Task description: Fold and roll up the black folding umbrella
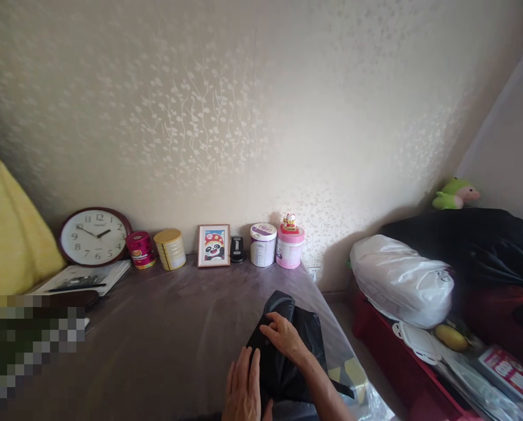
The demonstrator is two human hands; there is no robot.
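Observation:
A crumpled bundle of thin black material (pixel 283 365), a bag or folded cloth I cannot tell which, lies on the brown table (pixel 174 339) near its right edge. My right hand (pixel 285 336) reaches over the bundle from the right, fingers bent and closed on its upper part. At the bundle's left side rests my left hand (pixel 243 383), fingers stretched out along it and thumb apart, partly cut off by the bottom of the view. Clear plastic with yellow patches (pixel 355 374) lies beside the bundle.
Along the wall stand a clock (pixel 97 237), a magenta tin (pixel 140 250), a yellow tin (pixel 170 250), a framed panda picture (pixel 214 247), a white canister (pixel 263 245) and a pink canister (pixel 289 248). Right of the table, a red box (pixel 371 324) bears a white plastic bag (pixel 402 280).

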